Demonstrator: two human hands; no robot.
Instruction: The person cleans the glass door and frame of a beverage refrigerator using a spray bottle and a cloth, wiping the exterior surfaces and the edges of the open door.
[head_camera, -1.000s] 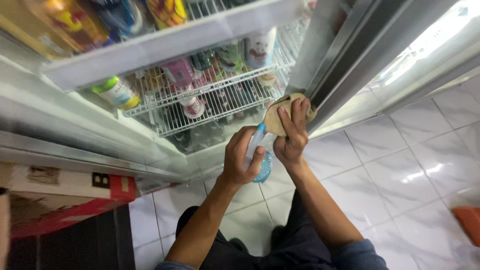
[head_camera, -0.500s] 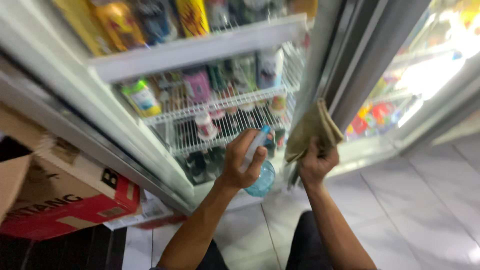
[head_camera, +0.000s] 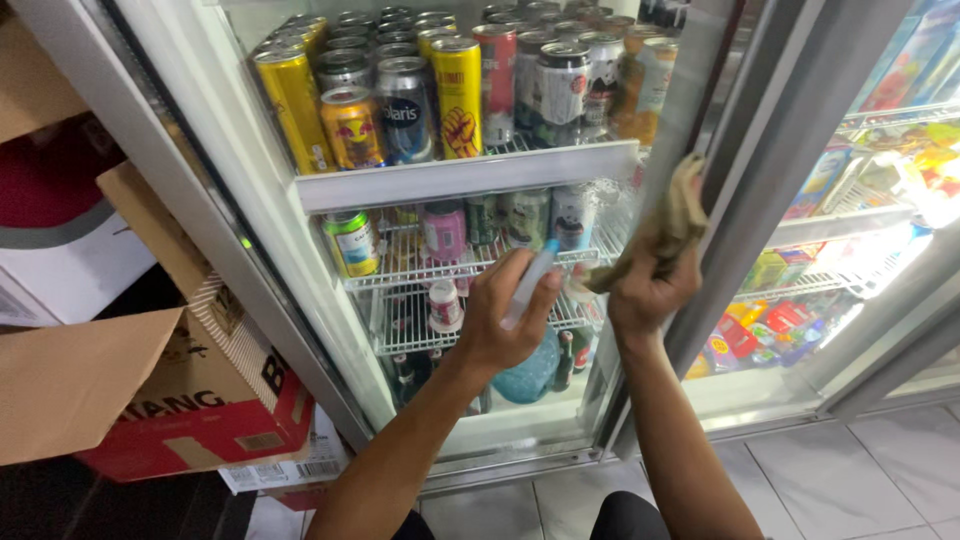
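My left hand (head_camera: 505, 315) is curled shut around a spray bottle (head_camera: 532, 330), fingers wrapped over its white head, the blue-green body hanging below my palm in front of the lower wire shelf (head_camera: 400, 325) of the fridge (head_camera: 250, 180). My right hand (head_camera: 645, 290) is clenched on a brown cloth (head_camera: 665, 225); the cloth stands up out of my fist and presses against the edge of the glass door (head_camera: 700, 120). The two hands sit near each other, not touching.

Cans (head_camera: 460, 95) crowd the top shelf, yellow, silver and red, with smaller cans and bottles on the wire racks beneath. A cardboard box (head_camera: 150, 390) with a red base stands open to the left, on the floor (head_camera: 880, 470).

Half a second ago both hands were lower against the fridge, and the cloth drooped looser from my right hand. Now the cloth is raised higher on the door edge, and my view has swung up so the top shelf of cans shows in full.
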